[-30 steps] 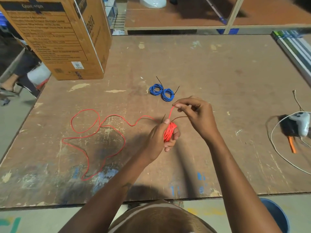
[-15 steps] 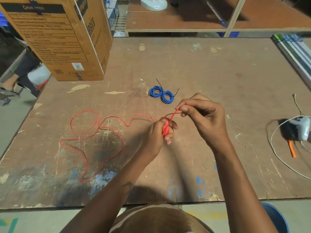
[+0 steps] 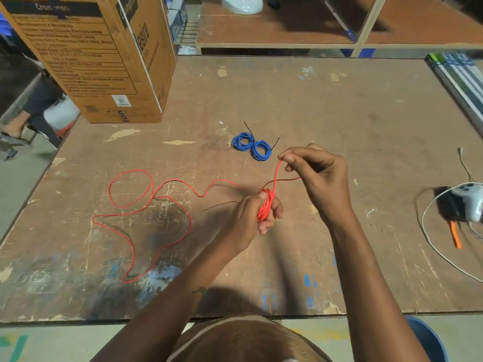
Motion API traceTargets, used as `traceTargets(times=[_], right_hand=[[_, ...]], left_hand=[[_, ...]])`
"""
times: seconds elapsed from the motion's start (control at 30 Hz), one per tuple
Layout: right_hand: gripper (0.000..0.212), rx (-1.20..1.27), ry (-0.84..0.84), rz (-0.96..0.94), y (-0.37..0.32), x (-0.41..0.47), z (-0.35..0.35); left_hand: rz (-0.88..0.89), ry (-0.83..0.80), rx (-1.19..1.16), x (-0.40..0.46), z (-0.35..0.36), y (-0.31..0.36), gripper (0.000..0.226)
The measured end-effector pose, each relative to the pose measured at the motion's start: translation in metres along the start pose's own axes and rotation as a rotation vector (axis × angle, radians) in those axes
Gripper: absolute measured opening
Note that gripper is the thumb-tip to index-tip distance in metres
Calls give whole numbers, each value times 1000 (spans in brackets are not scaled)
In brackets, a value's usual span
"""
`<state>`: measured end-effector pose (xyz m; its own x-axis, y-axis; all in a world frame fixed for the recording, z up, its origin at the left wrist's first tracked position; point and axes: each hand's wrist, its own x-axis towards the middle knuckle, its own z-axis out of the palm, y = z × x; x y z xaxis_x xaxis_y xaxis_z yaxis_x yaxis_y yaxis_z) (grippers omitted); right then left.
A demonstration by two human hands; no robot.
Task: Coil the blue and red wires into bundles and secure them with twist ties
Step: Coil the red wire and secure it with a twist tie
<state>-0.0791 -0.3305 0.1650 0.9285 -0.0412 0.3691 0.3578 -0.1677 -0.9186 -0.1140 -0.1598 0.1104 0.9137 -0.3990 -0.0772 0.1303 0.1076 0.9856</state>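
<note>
While curled round a small red coil (image 3: 265,207) above the table (image 3: 339,105), left hand (image 3: 251,218) grips it; right hand (image 3: 317,176) pinches the red wire (image 3: 146,197) just above. Loose red loops sprawled left. Farther back, two tied blue bundles (image 3: 252,147), then cardboard box (image 3: 104,56).

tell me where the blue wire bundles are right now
In the head view the two blue wire bundles lie side by side on the table just past centre, each with a black tie, beyond and slightly left of the right hand.
</note>
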Motion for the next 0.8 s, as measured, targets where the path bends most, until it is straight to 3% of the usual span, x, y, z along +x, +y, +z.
traceTargets(times=[0.3, 0.5, 0.7, 0.8], right_hand=[[10, 43, -139, 217, 49, -14, 28], [26, -8, -204, 227, 58, -44, 42], [29, -215, -283, 254, 44, -66, 50], [25, -266, -347, 260, 33, -69, 49]], left_hand=[[-34, -249, -134, -7, -10, 29, 42], [120, -100, -352, 5, -13, 29, 37], [212, 118, -462, 25, -14, 37, 40], [257, 278, -307, 38, -25, 38, 42]])
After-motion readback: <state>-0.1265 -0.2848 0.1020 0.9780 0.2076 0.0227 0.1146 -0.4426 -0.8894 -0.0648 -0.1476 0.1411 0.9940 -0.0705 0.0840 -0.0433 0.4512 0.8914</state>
